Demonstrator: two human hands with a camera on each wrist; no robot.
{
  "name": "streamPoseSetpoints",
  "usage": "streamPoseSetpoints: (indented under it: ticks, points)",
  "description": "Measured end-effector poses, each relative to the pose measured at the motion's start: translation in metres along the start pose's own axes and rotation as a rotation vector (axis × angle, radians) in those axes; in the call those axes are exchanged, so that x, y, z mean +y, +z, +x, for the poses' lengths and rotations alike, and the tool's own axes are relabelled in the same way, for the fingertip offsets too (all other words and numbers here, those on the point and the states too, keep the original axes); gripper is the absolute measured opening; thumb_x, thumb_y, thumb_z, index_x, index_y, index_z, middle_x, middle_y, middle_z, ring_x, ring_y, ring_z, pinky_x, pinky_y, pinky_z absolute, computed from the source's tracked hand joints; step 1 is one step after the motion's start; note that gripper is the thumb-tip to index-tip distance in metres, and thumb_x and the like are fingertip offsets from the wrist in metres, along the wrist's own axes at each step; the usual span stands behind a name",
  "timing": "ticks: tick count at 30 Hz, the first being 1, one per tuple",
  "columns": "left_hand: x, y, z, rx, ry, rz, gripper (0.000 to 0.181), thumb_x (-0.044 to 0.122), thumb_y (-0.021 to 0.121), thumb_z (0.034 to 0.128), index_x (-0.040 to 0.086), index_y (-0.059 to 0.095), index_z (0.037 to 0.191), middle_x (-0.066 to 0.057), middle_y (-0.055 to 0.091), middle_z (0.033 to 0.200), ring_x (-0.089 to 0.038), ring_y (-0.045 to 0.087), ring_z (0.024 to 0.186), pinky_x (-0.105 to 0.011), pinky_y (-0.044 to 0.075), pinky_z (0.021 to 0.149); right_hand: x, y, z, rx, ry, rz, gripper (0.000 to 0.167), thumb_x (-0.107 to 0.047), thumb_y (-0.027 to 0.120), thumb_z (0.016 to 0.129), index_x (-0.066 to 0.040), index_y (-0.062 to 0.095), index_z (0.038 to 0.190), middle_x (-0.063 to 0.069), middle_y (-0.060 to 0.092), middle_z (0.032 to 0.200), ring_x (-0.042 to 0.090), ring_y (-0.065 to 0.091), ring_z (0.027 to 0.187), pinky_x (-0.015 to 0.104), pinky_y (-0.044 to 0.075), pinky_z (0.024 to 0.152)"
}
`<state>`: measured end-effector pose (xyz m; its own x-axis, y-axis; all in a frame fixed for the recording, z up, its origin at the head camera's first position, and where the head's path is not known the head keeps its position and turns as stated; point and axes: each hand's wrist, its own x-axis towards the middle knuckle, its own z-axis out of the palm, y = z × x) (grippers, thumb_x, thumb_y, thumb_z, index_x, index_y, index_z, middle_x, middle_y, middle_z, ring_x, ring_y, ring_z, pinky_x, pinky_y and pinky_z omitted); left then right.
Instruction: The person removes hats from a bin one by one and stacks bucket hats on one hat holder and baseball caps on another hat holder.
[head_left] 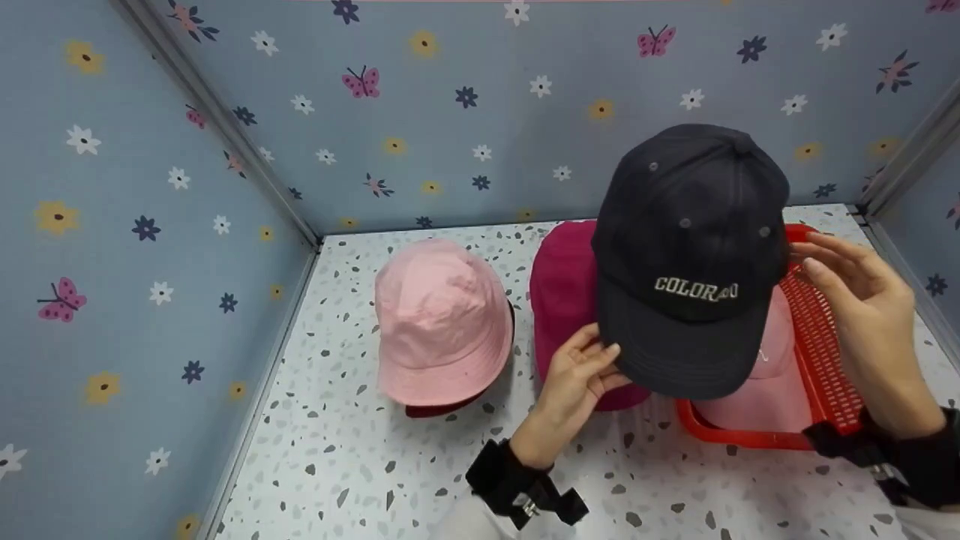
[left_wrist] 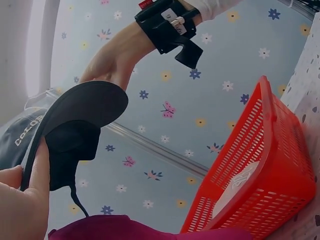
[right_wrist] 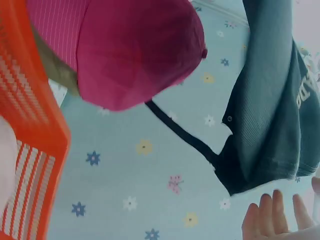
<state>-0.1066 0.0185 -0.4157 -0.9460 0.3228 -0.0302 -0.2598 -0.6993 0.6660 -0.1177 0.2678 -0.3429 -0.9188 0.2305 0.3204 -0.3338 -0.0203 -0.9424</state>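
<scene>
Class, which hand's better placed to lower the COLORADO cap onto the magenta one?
Probably the left hand: it pinches the COLORADO baseball cap by its brim, beside the magenta cap. The right hand, nearer the red basket, shows no clear grip.

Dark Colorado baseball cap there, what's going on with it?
A person's left hand holds the dark Colorado baseball cap raised by its brim; the right hand is beside its crown. A pink cap lies in the red basket. A magenta cap sits left of the basket, a pink bucket hat further left.
</scene>
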Motion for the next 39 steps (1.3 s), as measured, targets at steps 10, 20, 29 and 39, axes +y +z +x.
streamPoseSetpoints:
  ticks: [10, 20, 29, 39]
  points:
    - [0.011, -0.003, 0.001, 0.053, 0.009, -0.079, 0.026, -0.013, 0.040, 0.0852, 0.005, 0.052, 0.100, -0.007, 0.062, 0.086, -0.015, 0.062, 0.069, -0.027, 0.053, 0.062, 0.022, 0.023, -0.028, -0.067, 0.199, 0.523, 0.036, 0.001, 0.049, 0.088, 0.004, 0.042, 0.123, 0.014, 0.053, 0.112, 0.022, 0.055, 0.099, 0.027, 0.048, 0.081]
    - [0.016, -0.006, 0.000, 0.083, 0.028, -0.091, 0.025, -0.011, 0.039, 0.0868, 0.008, 0.051, 0.099, -0.006, 0.061, 0.085, -0.014, 0.061, 0.068, -0.026, 0.052, 0.063, 0.035, 0.044, -0.046, -0.187, 0.467, 0.630, 0.023, -0.010, 0.042, 0.094, -0.008, 0.054, 0.113, 0.006, 0.062, 0.104, 0.015, 0.059, 0.090, 0.027, 0.049, 0.075]
    - [0.024, -0.008, 0.000, 0.093, 0.036, -0.097, 0.024, -0.011, 0.038, 0.0872, 0.006, 0.050, 0.099, -0.007, 0.060, 0.086, -0.015, 0.061, 0.069, -0.027, 0.052, 0.063, 0.044, 0.055, -0.048, -0.300, 0.515, 0.935, 0.031, -0.003, 0.029, 0.096, -0.001, 0.054, 0.114, 0.014, 0.061, 0.106, 0.022, 0.059, 0.093, 0.032, 0.048, 0.082]
    - [0.065, 0.000, 0.021, 0.197, -0.003, 0.038, 0.024, -0.009, 0.040, 0.0874, -0.006, 0.044, 0.111, -0.007, 0.058, 0.086, -0.012, 0.059, 0.069, -0.024, 0.050, 0.058, 0.043, 0.057, -0.044, -0.328, 0.564, 0.993, 0.032, -0.004, 0.028, 0.097, -0.002, 0.052, 0.117, 0.013, 0.059, 0.111, 0.021, 0.057, 0.099, 0.031, 0.046, 0.086]
